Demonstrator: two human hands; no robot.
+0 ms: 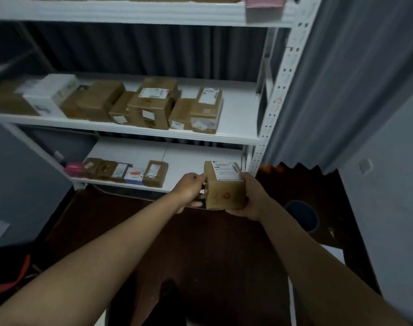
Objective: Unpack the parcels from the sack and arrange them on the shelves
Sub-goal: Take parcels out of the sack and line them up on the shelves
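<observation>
A small brown cardboard parcel (224,187) with a white label on top and red writing on its front is held in front of the lower shelf (191,158). My right hand (250,198) grips its right side and underside. My left hand (189,187) touches its left side, with something small and white in the fingers. Several brown parcels (151,104) stand in a row on the middle shelf (238,114). A few smaller parcels (153,172) sit at the left of the lower shelf. The sack is not visible.
The white metal rack's perforated upright (280,90) rises at the right, next to a grey curtain (341,78). A pink parcel (264,5) sits on the top shelf. The floor is dark wood, with a dark round bin (302,217) at the right and red straps (15,278) at the left.
</observation>
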